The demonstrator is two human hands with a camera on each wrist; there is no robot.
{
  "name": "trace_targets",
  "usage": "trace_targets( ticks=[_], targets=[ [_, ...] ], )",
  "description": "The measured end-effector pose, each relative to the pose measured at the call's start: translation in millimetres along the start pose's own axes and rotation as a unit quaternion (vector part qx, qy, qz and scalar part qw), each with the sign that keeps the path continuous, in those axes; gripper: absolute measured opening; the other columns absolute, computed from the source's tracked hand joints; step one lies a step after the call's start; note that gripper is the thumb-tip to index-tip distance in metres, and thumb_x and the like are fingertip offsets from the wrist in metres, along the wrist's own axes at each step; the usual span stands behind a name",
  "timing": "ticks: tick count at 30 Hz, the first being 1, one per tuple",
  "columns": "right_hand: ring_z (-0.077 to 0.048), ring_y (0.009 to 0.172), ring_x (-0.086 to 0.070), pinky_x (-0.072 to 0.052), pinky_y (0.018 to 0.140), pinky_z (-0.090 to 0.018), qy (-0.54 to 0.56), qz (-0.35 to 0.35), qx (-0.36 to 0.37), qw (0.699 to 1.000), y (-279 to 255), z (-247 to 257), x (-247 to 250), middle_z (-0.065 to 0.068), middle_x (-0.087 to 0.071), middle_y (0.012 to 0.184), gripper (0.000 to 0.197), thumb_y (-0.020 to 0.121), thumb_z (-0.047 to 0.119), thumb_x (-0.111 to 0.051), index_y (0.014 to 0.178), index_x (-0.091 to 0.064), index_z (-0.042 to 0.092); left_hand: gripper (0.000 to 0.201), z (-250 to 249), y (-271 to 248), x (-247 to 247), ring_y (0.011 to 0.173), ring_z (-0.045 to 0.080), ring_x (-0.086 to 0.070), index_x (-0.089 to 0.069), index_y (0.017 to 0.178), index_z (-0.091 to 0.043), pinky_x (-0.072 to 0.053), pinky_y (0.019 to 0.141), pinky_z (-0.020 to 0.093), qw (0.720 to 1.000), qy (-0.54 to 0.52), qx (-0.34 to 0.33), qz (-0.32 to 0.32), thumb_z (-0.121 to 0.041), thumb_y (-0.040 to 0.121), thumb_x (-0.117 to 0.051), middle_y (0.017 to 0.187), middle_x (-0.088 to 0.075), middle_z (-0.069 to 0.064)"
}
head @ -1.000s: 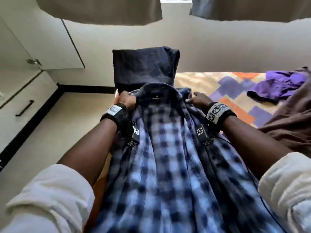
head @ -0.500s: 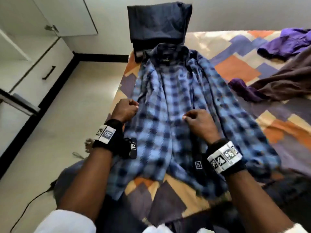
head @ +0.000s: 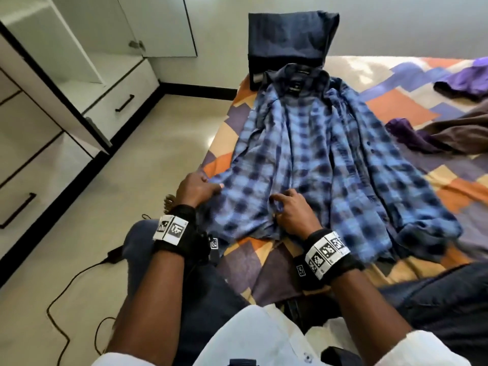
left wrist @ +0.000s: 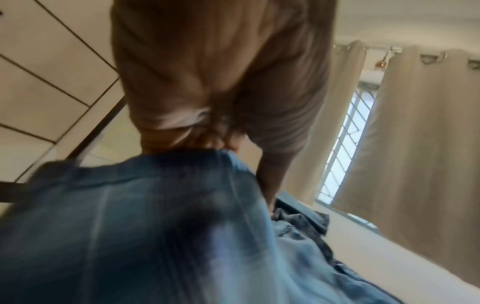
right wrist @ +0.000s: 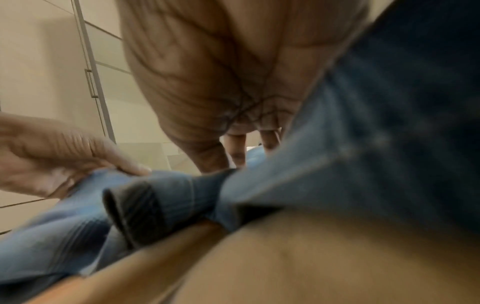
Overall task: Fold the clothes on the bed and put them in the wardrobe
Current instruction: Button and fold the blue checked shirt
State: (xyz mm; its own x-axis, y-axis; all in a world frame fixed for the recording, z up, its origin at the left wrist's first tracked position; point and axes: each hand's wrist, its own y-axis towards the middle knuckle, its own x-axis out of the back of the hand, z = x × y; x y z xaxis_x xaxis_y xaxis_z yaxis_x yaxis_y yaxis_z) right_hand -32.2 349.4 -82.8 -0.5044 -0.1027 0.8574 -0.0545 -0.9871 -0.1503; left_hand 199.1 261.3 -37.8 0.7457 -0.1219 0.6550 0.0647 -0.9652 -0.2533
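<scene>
Your left hand [head: 196,187] and right hand [head: 293,212] pinch the near hem of the plaid shirt [head: 317,159], unfolded on the bed [head: 396,107]; 1 folded garment [head: 287,40] lies beyond, others wait at far right.

Blurred left hand [left wrist: 221,82] gripping blue plaid shirt [left wrist: 130,236], curtains [left wrist: 415,144] behind

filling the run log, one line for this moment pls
left hand grips shirt hem | right hand pinches hem | shirt flat on bed

White sleeves [head: 422,350], black marker-tagged wristbands [head: 326,253].
</scene>
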Motion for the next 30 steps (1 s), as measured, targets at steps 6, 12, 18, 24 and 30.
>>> trace_targets(
  ticks=[6,12,18,24,30],
  targets=[
    [-0.022,0.082,-0.066,-0.055,0.081,-0.033,0.204,-0.050,-0.092,0.973,-5,-22,35,-0.007,-0.071,0.086,0.019,0.083,0.003,-0.061,0.087,-0.075,0.015,0.014,-59,-96,-70,0.068,0.011,-0.056,-0.061,0.079,-0.018,-0.045,0.064,0.030,0.954,0.063,-0.231,0.180,-0.024,0.086,-0.072,0.073,-0.063,-0.004],
    [-0.028,0.091,-0.067,-0.053,0.085,-0.034,0.174,-0.187,-0.197,0.947,-39,-57,97,-0.011,-0.072,0.092,0.009,0.084,0.014,-0.064,0.083,-0.071,0.019,0.014,-42,-88,-104,0.088,0.024,-0.067,-0.062,0.075,-0.020,-0.049,0.076,0.035,0.972,0.073,-0.182,0.126,-0.023,0.089,-0.065,0.087,-0.072,0.006],
    [-0.037,0.104,-0.062,-0.049,0.087,-0.037,0.089,-0.166,-0.319,0.929,-60,-81,92,-0.022,-0.068,0.105,0.031,0.075,0.020,-0.054,0.097,-0.069,0.005,0.042,-44,-79,-126,0.077,0.024,-0.068,-0.062,0.072,-0.014,-0.055,0.074,0.040,0.965,0.110,-0.172,0.164,-0.054,0.081,-0.070,0.072,-0.071,0.002],
    [-0.038,0.117,-0.056,-0.045,0.097,-0.041,0.053,-0.176,-0.380,0.906,-71,-95,99,-0.021,-0.062,0.123,0.033,0.087,0.021,-0.057,0.113,-0.063,0.002,0.039,-61,-91,-160,0.084,0.024,-0.061,-0.057,0.078,-0.017,-0.042,0.067,0.033,0.953,0.178,-0.184,0.160,-0.047,0.072,-0.081,0.080,-0.063,-0.001],
    [-0.036,0.104,-0.062,-0.049,0.090,-0.040,0.057,-0.212,-0.364,0.905,-73,-85,102,-0.019,-0.067,0.110,0.023,0.082,0.012,-0.055,0.102,-0.065,0.006,0.024,-47,-83,-162,0.067,0.018,-0.055,-0.060,0.075,-0.016,-0.040,0.061,0.030,0.970,0.064,-0.144,0.185,-0.023,0.075,-0.082,0.063,-0.056,-0.006]
  ],
)
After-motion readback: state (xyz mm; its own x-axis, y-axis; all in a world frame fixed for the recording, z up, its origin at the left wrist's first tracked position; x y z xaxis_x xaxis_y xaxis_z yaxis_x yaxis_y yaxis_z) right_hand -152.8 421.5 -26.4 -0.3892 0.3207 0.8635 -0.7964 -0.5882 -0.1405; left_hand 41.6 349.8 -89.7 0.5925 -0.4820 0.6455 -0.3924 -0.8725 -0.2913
